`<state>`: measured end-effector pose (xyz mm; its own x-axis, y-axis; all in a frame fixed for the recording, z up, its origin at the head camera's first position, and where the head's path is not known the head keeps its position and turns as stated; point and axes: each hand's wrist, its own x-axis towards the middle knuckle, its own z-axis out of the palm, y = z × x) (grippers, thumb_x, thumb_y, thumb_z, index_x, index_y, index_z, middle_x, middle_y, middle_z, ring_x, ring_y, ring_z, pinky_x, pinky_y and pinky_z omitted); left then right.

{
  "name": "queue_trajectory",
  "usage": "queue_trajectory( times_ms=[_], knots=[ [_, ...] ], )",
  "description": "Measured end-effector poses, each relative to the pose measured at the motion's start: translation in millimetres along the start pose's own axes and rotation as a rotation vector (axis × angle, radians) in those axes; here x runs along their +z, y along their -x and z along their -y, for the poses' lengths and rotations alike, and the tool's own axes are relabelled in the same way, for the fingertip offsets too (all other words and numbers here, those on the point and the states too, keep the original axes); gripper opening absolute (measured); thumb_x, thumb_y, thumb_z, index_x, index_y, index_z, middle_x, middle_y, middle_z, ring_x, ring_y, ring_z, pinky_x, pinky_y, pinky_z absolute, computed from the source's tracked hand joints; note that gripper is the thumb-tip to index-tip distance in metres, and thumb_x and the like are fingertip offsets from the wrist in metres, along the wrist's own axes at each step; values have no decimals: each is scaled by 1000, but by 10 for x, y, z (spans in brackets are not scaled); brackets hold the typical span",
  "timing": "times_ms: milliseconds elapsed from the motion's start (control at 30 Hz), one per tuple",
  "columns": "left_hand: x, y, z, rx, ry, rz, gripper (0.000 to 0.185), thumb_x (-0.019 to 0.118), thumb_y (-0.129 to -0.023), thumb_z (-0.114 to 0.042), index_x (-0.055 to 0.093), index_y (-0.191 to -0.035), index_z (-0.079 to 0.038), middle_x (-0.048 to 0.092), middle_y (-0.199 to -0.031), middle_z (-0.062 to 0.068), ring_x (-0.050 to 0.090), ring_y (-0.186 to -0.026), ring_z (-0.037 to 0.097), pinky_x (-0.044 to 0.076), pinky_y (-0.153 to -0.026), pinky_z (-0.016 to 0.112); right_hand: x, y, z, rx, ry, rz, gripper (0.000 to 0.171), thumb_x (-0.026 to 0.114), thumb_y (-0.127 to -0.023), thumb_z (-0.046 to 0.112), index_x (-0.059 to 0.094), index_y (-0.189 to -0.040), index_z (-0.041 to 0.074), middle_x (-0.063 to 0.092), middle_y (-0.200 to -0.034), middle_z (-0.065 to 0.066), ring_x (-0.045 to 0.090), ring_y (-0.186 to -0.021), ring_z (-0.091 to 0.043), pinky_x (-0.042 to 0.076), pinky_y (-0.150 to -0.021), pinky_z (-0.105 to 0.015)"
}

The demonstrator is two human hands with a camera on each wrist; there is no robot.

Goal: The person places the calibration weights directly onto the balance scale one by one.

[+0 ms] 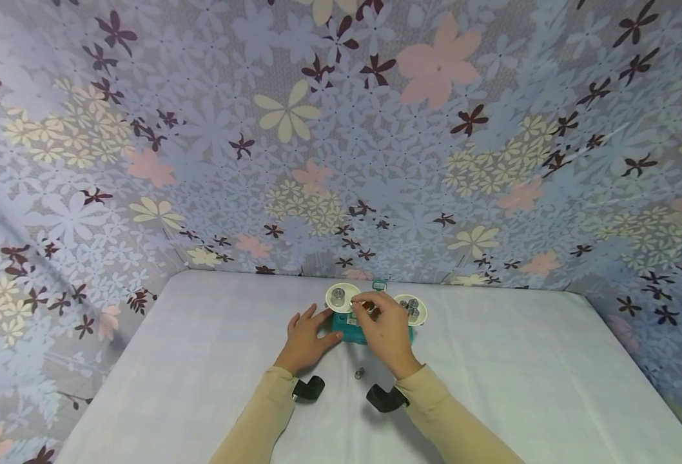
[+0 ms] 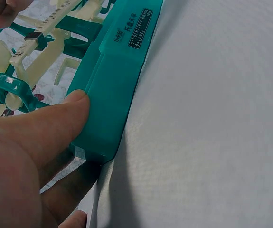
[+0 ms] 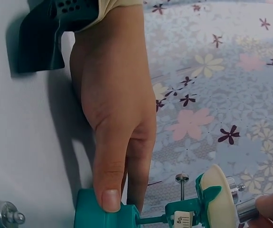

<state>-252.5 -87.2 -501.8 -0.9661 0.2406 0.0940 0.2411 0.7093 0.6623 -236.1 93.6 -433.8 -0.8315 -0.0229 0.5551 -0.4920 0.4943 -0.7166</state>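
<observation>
Teal plastic student balance (image 1: pixel 370 322) stood on the white surface (image 1: pixel 521 386) near the flowered backdrop, a cream pan at each end. Left hand (image 1: pixel 306 338) braced the base, thumb (image 2: pixel 55 118) pressed flat on its side, fingers straight. Right hand (image 1: pixel 384 325) hovered over the beam with a narrow pinch grip on a small metal weight (image 3: pixel 245 210). One spare weight (image 1: pixel 360 372) lay near the wrists. Best handled slowly: base held firm, weight lowered gently so the pans did not swing.
</observation>
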Motion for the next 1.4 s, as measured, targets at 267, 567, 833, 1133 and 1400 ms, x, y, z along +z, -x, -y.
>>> queue_trajectory(
  times_ms=[267,567,833,1133,1400],
  knots=[
    [7,-2,15,-6,4,6,62,67,-96,-39,54,-145,-5,54,-146,16,31,-147,39,12,-119,62,23,-46,24,-16,74,13,6,76,-90,9,78,-95,10,71,-87,-1,60,-67,-11,50,-57,-27],
    [-5,-9,17,1,13,2,62,67,-96,-40,53,-145,-5,53,-146,16,31,-147,39,12,-118,63,58,-89,49,-47,168,35,6,76,-89,10,79,-95,10,72,-87,-1,54,-60,-9,41,-50,-25],
    [-13,-5,13,13,23,-6,60,67,-96,-39,54,-145,-5,54,-146,16,31,-146,40,13,-118,64,89,-112,91,-4,217,31,7,74,-90,11,78,-96,11,72,-89,-2,50,-55,-7,40,-47,-26],
    [-9,2,13,18,18,-6,60,67,-96,-37,54,-144,-4,54,-145,17,32,-145,41,14,-117,64,168,-124,71,26,285,-11,8,72,-91,14,79,-96,12,74,-95,-3,58,-58,-10,44,-47,-28],
    [-12,-7,16,15,13,-3,60,67,-96,-38,54,-143,-3,54,-145,18,32,-145,41,14,-117,65,227,-151,58,-39,318,-45,8,71,-93,12,78,-96,9,75,-100,-7,60,-57,-17,48,-48,-36]
  ],
)
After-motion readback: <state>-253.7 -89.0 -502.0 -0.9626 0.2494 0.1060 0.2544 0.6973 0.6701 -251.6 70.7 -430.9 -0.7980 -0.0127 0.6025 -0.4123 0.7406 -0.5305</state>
